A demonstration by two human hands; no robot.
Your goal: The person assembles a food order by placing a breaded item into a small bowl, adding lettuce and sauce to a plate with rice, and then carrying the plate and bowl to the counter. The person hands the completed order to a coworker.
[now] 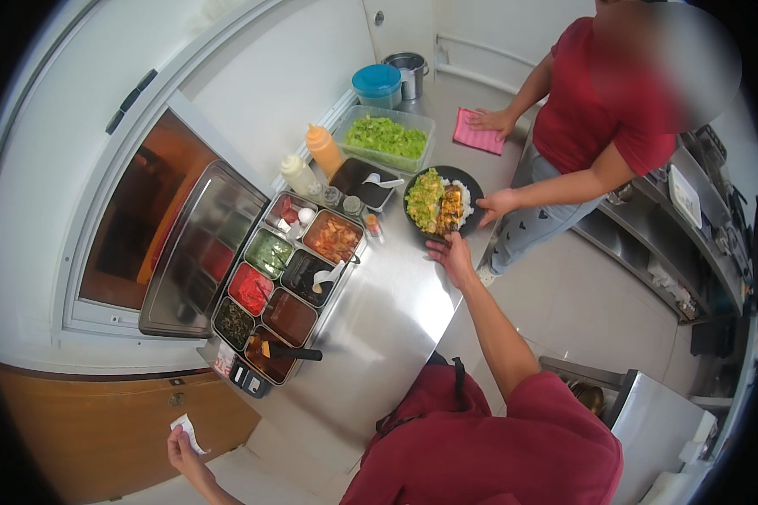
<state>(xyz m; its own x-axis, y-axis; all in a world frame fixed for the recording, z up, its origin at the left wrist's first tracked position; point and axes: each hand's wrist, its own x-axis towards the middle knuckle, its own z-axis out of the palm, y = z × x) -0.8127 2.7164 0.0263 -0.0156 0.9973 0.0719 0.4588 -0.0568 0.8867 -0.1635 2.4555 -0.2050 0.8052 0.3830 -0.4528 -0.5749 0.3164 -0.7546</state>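
Observation:
My right hand reaches forward and grips the near rim of a dark round bowl. Inside the bowl lie shredded lettuce, white rice and browned, sauced pieces. A co-worker's hand touches the same bowl on its right side. Down at the lower left, my left hand pinches a small white paper slip, away from the counter. Which part of my right fingers goes under the bowl is hidden.
The steel counter carries a topping tray with several food pans, squeeze bottles, a lettuce tub and a blue-lidded container. The co-worker stands across, one hand on a pink cloth. Shelves line the right.

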